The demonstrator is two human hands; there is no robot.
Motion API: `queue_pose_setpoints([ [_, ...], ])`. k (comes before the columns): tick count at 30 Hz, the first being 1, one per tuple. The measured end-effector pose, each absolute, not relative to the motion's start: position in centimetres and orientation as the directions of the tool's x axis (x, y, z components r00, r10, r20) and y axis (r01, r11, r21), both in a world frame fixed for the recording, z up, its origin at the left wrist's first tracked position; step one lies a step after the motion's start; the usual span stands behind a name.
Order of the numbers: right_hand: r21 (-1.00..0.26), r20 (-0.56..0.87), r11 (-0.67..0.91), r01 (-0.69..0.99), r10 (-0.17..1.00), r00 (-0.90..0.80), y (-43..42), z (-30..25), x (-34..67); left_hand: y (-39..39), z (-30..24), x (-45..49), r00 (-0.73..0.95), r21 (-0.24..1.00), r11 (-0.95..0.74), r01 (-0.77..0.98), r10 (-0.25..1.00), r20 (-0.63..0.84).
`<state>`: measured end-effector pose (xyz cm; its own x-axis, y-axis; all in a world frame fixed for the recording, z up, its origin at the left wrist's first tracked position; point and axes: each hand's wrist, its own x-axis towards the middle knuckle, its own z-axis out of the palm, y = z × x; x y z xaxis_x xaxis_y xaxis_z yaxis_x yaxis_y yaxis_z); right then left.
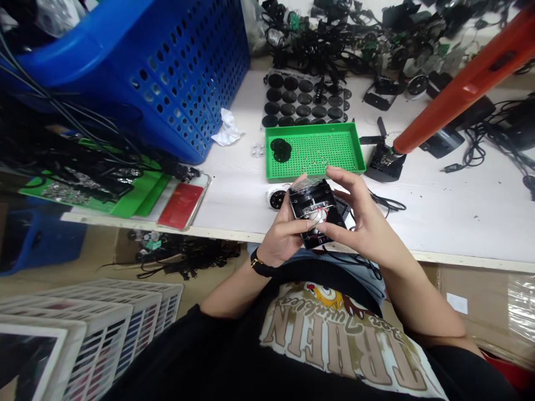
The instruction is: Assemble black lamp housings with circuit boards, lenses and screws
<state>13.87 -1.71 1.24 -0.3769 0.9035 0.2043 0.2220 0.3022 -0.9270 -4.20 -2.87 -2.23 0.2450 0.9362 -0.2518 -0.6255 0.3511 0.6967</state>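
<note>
Between my hands, just over the table's front edge, is a black plastic housing (311, 195) with a silvery round part and red wires inside. My left hand (281, 236) is closed around its left side, the thumb pressing on the inner part. My right hand (361, 223) has its thumb on the inner part too, with the forefinger raised over the far right corner. Past the housing lies a green perforated tray (273, 174) with small screws and several black discs (281, 150). A small white-and-black round part (276, 197) sits left of the housing.
A blue perforated basket (167, 83) stands at the left, near a red phone (181, 206) and a green tray of metal parts (125, 206). An orange power screwdriver (455, 89) slants in from the right. Cables and black parts (309, 44) pile up behind.
</note>
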Motion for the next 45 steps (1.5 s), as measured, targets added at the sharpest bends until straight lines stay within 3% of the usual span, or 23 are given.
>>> queue_pose_setpoints([
  [9, -0.936, 0.165, 0.235, 0.261, 0.95, -0.264, -1.9, 0.3, 12.5, -3.0, -1.5, -4.2, 0.343, 0.588, 0.399, -0.703, 0.915, -0.211],
  [18, -0.843, 0.27, 0.367, 0.393, 0.921, -0.28, -2.4, 1.1, 11.7, -3.2, -2.2, -4.2, 0.3, 0.677, 0.336, -0.655, 0.938, -0.176],
  [23, -0.956, 0.149, 0.217, 0.196, 0.939, -0.311, -2.3, 1.2, 12.7, -2.9, -1.9, -4.1, 0.256, 0.641, 0.397, -0.657, 0.917, -0.305],
  [26, -0.989, 0.111, 0.129, 0.074, 0.971, -0.211, -2.1, 0.9, 14.2, -2.6, -1.4, -4.1, 0.263, 0.599, 0.444, -0.666, 0.892, -0.369],
  [32, -0.993, 0.118, 0.119, 0.012, 0.99, -0.079, -2.9, -1.6, 16.8, -2.2, -0.7, -4.1, 0.231, 0.59, 0.425, -0.687, 0.897, -0.377],
  [35, -0.978, 0.191, 0.195, 0.08, 0.98, -0.053, -4.3, -2.9, 17.1, -2.0, -0.6, -4.1, 0.217, 0.6, 0.405, -0.69, 0.907, -0.362],
  [40, -0.855, 0.354, 0.374, 0.359, 0.927, -0.123, -5.3, -4.1, 17.0, -1.8, -0.3, -3.9, 0.176, 0.629, 0.375, -0.681, 0.917, -0.357],
  [45, -0.773, 0.467, 0.472, 0.425, 0.876, -0.124, -4.6, -5.4, 17.0, -1.9, -0.4, -3.6, 0.12, 0.654, 0.331, -0.68, 0.93, -0.346],
])
